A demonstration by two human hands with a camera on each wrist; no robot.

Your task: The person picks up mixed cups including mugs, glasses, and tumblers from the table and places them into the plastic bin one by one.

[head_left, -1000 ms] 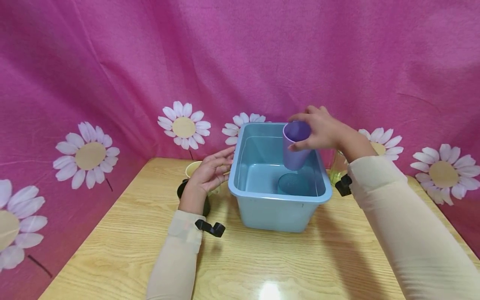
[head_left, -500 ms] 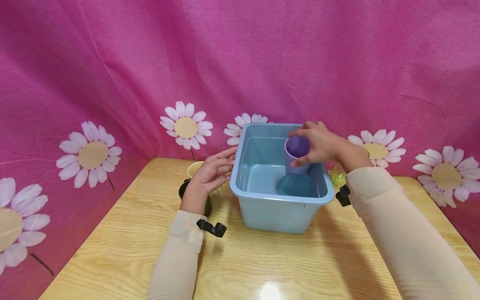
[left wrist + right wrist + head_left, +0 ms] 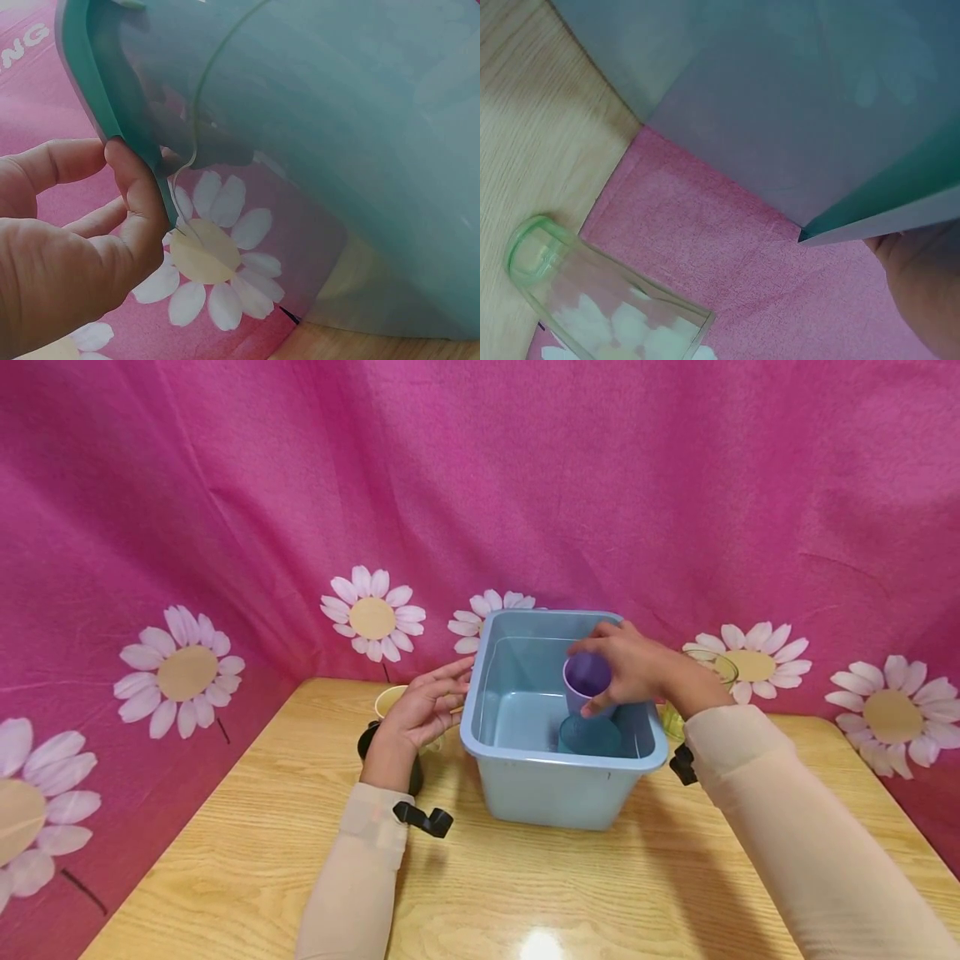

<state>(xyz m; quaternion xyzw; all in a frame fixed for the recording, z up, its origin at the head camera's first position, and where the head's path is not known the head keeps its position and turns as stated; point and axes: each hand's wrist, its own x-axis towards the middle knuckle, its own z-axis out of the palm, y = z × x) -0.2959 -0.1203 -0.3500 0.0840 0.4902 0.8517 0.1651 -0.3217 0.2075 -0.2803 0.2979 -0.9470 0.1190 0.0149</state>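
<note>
My right hand (image 3: 633,667) is inside the tub (image 3: 558,793), fingers curled around a purple cup (image 3: 587,681) that I hold upright by its rim. The cup sits directly over a teal cup (image 3: 588,737) standing on the tub floor near the front right corner; its base looks to be entering the teal one, though from the head view I cannot tell if they touch.

My left hand (image 3: 423,706) rests against the tub's left wall, fingers nearly straight. In the left wrist view the fingertips (image 3: 135,176) press on the rim (image 3: 90,82) of the tub without wrapping it, so the hand is spread loosely and holds nothing.

Just behind the left hand a yellow cup (image 3: 390,697) stands on the surface (image 3: 225,860). On the other side of the tub, behind my right wrist, stands a clear glass (image 3: 701,681) with a greenish tint; the right wrist view shows the same glass (image 3: 592,304) beside the tub's outer wall, its thick green base on the wood.

A pink cloth (image 3: 225,485) printed with daisies hangs behind and around the surface.
</note>
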